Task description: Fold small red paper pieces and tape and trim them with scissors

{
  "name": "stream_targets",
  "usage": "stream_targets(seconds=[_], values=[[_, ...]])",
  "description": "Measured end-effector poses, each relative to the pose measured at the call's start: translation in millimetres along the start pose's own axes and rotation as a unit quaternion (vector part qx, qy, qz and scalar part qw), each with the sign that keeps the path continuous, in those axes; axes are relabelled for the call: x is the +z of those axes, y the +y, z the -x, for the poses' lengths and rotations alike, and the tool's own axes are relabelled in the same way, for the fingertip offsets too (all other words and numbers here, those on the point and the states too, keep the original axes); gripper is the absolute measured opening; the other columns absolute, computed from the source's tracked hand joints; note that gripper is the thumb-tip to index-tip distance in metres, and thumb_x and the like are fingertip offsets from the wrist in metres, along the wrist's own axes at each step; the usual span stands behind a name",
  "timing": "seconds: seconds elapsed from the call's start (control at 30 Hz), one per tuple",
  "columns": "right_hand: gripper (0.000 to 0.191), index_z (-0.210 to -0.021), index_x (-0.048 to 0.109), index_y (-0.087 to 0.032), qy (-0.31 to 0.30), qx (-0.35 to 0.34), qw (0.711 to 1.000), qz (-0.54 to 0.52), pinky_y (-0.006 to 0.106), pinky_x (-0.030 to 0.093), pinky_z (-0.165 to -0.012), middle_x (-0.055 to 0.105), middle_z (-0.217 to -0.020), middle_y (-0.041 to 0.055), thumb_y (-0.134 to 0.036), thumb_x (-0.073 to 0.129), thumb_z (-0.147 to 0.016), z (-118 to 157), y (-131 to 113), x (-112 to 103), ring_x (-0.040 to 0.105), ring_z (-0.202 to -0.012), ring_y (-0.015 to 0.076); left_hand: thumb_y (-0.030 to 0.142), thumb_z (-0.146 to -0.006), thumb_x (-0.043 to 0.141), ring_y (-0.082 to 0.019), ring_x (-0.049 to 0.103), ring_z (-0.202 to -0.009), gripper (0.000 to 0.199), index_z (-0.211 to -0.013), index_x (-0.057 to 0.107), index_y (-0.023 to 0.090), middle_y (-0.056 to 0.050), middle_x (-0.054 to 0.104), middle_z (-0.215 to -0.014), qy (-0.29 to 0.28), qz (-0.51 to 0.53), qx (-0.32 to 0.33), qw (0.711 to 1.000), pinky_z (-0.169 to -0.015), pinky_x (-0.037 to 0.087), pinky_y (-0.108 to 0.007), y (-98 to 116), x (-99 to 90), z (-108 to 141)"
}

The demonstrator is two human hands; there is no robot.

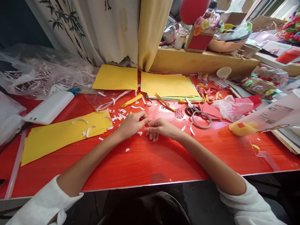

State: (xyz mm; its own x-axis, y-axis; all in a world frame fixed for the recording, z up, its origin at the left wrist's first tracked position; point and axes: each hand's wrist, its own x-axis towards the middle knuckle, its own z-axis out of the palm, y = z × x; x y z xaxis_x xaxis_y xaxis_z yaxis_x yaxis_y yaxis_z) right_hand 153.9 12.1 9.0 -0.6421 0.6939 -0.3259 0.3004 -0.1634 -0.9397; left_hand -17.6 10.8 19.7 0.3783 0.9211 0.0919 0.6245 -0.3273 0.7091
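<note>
Daylight comes in from the window (pixel 267 9) at the upper right, leaving the scene moderately bright. A pale sheen (soft, not blinding) lies across the red tabletop (pixel 187 159), while the upper left corner and the space below the table edge sink into deep shadow. Focus is fair around the middle, fine detail looks smeared, and wide-angle distortion stretches the sides

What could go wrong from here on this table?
White paper scraps lie near the left hand and right hand, so a small piece might get lost or stick to fingers. The tape roll seems to overlap the handles of the scissors, so pulling it may drag them.
</note>
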Motion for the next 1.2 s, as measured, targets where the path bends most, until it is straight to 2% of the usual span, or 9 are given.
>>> stream_targets(seconds=[0.2,0.4,0.53,0.6,0.67,0.73,0.83,1.03,1.2], values=[[0.038,-0.072,0.064,-0.009,0.013,0.009,1.0,0.002,0.02,0.046,-0.045,0.062,-0.055,0.0022,-0.046,0.063,-0.077,-2,3,-1,0.055,-0.042,0.0074,0.034,-0.082,0.05,-0.011,0.048,-0.065,0.019,-0.075,0.055,0.017,0.003,0.056,-0.07,-0.035,0.005,0.021,0.999,-0.06,0.032,-0.022,-3,-0.6,-1],[0.037,-0.072,0.061,-0.011,0.006,0.011,1.0,-0.026,0.021,0.046,-0.048,0.064,-0.061,0.0022,-0.047,0.068,-0.071,1,-4,-1,0.057,-0.046,0.0081,0.03,-0.081,0.052,-0.01,0.045,-0.06,0.019,-0.069,0.054,0.016,0.002,0.056,-0.065,0.018,0.008,-0.004,1.0,-0.06,0.032,-0.023,1,-1.8,-1],[0.032,-0.068,0.06,-0.012,0.137,-0.04,0.987,-0.071,0.02,0.042,-0.047,0.061,-0.059,0.0008,-0.042,0.069,-0.071,0,-4,-6,0.055,-0.047,0.0074,0.038,-0.08,0.055,-0.009,0.044,-0.059,0.022,-0.073,0.056,0.017,0.003,0.054,-0.065,0.058,0.09,-0.02,0.994,-0.059,0.033,-0.022,-5,-1.3,-2],[0.028,-0.067,0.06,-0.012,0.205,-0.095,0.969,-0.102,0.02,0.041,-0.049,0.059,-0.06,-0.0004,-0.038,0.07,-0.071,0,-4,-10,0.052,-0.048,0.0064,0.039,-0.079,0.058,-0.01,0.05,-0.065,0.023,-0.08,0.058,0.017,0.002,0.058,-0.073,0.036,0.176,-0.016,0.984,-0.063,0.038,-0.022,-7,-0.1,-3],[0.025,-0.068,0.059,-0.013,0.241,-0.143,0.951,-0.133,0.021,0.04,-0.051,0.056,-0.061,-0.0014,-0.036,0.07,-0.072,0,-4,-13,0.05,-0.05,0.0063,0.039,-0.078,0.06,-0.011,0.055,-0.07,0.025,-0.087,0.06,0.016,0.0,0.061,-0.079,-0.003,0.233,-0.023,0.972,-0.068,0.041,-0.023,-6,1.2,-3],[0.023,-0.071,0.06,-0.014,0.239,-0.172,0.945,-0.144,0.021,0.038,-0.052,0.055,-0.062,-0.002,-0.034,0.069,-0.073,0,-3,-14,0.047,-0.051,0.0062,0.039,-0.077,0.061,-0.012,0.057,-0.073,0.026,-0.089,0.061,0.016,-0.002,0.064,-0.081,-0.033,0.251,-0.036,0.967,-0.071,0.043,-0.024,-3,2.2,-2],[0.023,-0.071,0.059,-0.014,0.217,-0.175,0.954,-0.111,0.022,0.033,-0.051,0.053,-0.061,-0.0022,-0.036,0.066,-0.076,-1,-2,-10,0.042,-0.051,0.0061,0.038,-0.076,0.062,-0.013,0.059,-0.075,0.025,-0.086,0.063,0.015,-0.003,0.066,-0.081,-0.045,0.251,-0.057,0.965,-0.072,0.044,-0.025,2,2.8,0],[0.033,-0.062,0.053,-0.015,0.26,-0.161,0.951,-0.042,0.023,0.024,-0.047,0.043,-0.053,-0.0047,-0.043,0.067,-0.073,2,-5,-2,0.035,-0.049,0.0064,0.04,-0.075,0.062,-0.012,0.06,-0.069,0.028,-0.085,0.065,0.014,-0.004,0.068,-0.079,-0.074,0.254,-0.081,0.961,-0.066,0.045,-0.024,4,4.4,1],[0.031,-0.061,0.053,-0.016,0.246,-0.159,0.953,-0.078,0.024,0.022,-0.046,0.04,-0.052,-0.0048,-0.04,0.067,-0.074,2,-8,3,0.031,-0.049,0.0067,0.045,-0.076,0.06,-0.011,0.057,-0.061,0.032,-0.072,0.065,0.013,-0.004,0.066,-0.068,-0.062,0.253,-0.086,0.962,-0.059,0.043,-0.024,9,4.3,3]])
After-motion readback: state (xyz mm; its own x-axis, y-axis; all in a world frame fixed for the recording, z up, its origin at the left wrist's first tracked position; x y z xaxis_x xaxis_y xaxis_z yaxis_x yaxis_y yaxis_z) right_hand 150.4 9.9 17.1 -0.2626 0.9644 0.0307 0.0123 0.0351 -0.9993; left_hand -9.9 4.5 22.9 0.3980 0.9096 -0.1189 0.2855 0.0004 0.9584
